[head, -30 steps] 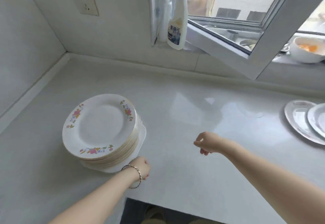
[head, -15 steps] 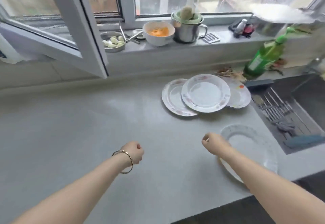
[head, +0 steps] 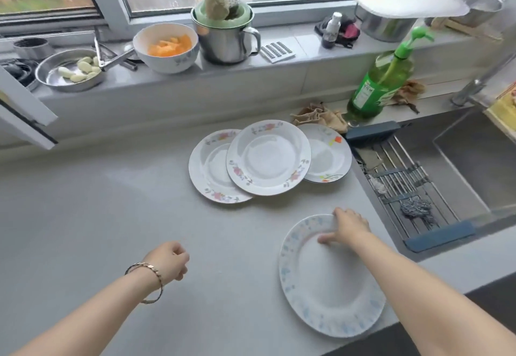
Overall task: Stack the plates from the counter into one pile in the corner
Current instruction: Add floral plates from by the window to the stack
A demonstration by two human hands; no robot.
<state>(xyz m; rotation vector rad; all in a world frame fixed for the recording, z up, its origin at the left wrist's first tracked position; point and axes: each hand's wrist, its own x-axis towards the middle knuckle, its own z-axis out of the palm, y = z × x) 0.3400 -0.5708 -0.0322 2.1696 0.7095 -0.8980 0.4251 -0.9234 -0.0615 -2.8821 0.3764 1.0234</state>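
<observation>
Behind plates point(head: 268, 157), orange pieces point(head: 170, 45) in bowl point(head: 167, 64)

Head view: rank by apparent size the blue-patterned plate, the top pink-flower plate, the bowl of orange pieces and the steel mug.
1. blue-patterned plate: largest, though it lies nearest the camera.
2. top pink-flower plate.
3. bowl of orange pieces and steel mug: these look alike, so not ranked.

View swung right, off the corner pile, which is gone from frame; you now look down at the counter beside the sink point(head: 469, 165). Your right hand point(head: 349, 228), a fist in the air half a second ago, has reached the blue-patterned plate point(head: 332, 294) by the sink's near edge. Fingers now curl over the rim farthest from you, thumb pressed on the inner face.
</observation>
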